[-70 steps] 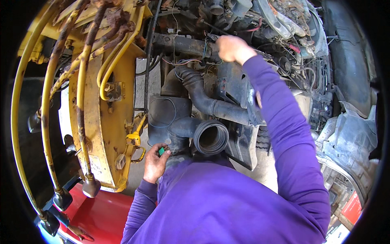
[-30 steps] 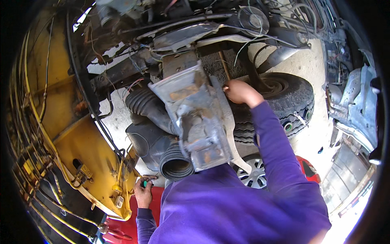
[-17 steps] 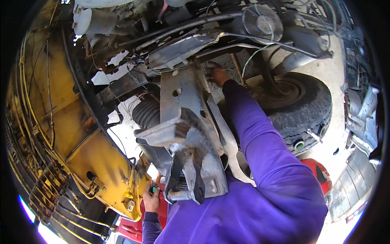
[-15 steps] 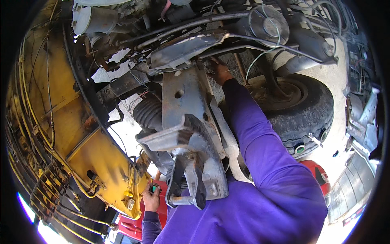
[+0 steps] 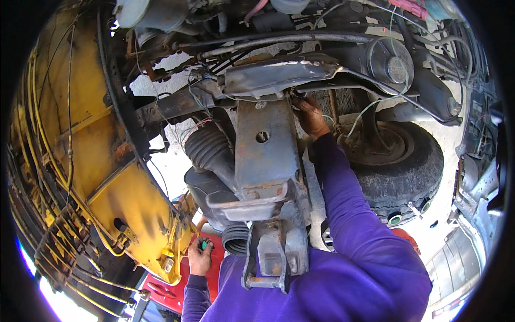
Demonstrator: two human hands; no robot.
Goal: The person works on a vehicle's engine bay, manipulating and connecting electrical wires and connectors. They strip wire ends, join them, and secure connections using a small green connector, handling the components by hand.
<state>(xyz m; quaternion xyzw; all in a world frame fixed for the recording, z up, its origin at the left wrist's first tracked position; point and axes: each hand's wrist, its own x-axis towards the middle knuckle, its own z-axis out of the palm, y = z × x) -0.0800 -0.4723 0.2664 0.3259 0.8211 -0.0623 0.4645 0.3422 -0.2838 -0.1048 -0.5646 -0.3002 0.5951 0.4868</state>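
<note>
My right hand (image 5: 312, 117) reaches up beside a grey steel frame beam (image 5: 265, 139). Its fingers curl in under a dark metal housing (image 5: 284, 74), where the tips are partly hidden and whatever they grip cannot be made out. A thin pale wire (image 5: 360, 119) loops past the wrist. Lower down on the left, my left hand (image 5: 199, 260) is closed around a small green-and-black object (image 5: 204, 245), its kind unclear. That hand is near the tip of a yellow machine panel (image 5: 134, 198). Between my arms, a rusty forked bracket (image 5: 268, 257) hangs from the beam in front of my purple top.
A large tyre (image 5: 402, 172) lies to the right of my right arm. Ribbed black hose (image 5: 209, 147) runs left of the beam. Thin yellow pipes (image 5: 40, 134) line the far left, and a red car door (image 5: 171, 290) is behind my left hand.
The view has shifted, so the beam and bracket appear lower and further right. My right hand remains under the housing, its fingers showing more plainly. My left hand keeps its hold.
</note>
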